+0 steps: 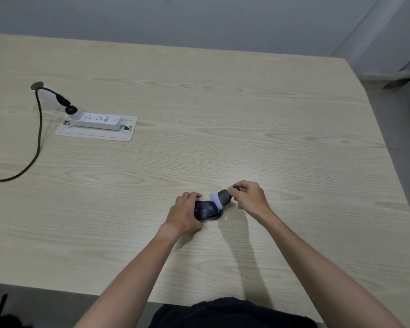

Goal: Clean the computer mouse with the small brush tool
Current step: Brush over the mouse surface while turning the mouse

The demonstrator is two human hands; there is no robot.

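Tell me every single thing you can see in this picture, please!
table: one, pale wood, fills most of the view.
computer mouse: one, black, on the table near the front edge, held by the left hand.
brush tool: one, dark body with white bristles, bristles against the mouse's right side.
power strip: one, white, far left on the table, lying on a white plate.
black plug: one, in the strip's left end.
cable: one, dark, from a hole in the table off the left edge.
wall: grey, behind the table.
left hand: one, gripping the mouse.
right hand: one, holding the brush tool.
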